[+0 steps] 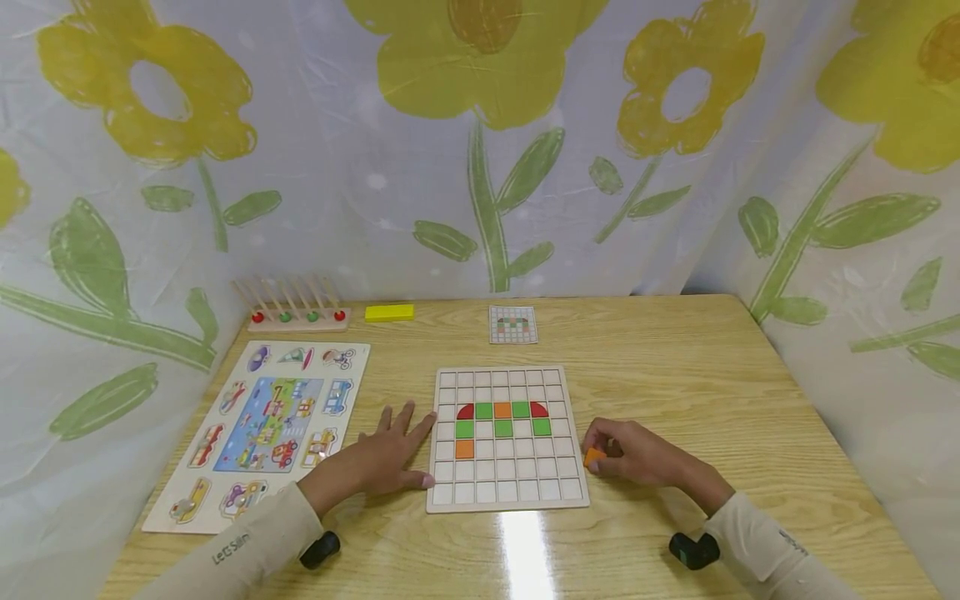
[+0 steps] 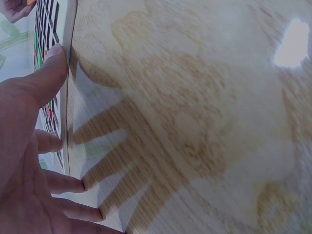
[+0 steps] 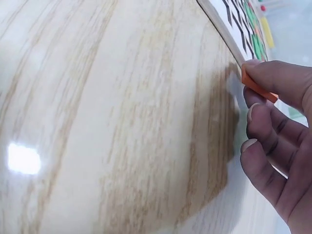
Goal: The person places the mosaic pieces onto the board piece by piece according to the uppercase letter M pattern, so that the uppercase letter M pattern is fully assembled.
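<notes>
A wooden grid board (image 1: 507, 492) lies flat in the middle of the table, with several red, green and orange tiles set in its upper and middle cells. My left hand (image 1: 386, 457) is spread along the board's left edge, its thumb (image 2: 53, 61) touching the rim. Just off the board's right edge, my right hand (image 1: 637, 452) pinches an orange tile (image 3: 258, 87) between thumb and fingers. One orange tile (image 1: 464, 449) sits in a cell at the left, below a green tile (image 1: 464, 429).
Behind the board lies a small pattern card (image 1: 513, 324) with a coloured grid. A vehicle puzzle board (image 1: 187, 521) lies at the left. At the back left are a pegged wooden rack (image 1: 300, 320) with beads and a yellow block (image 1: 389, 312). A flower-printed curtain (image 1: 330, 183) surrounds the table.
</notes>
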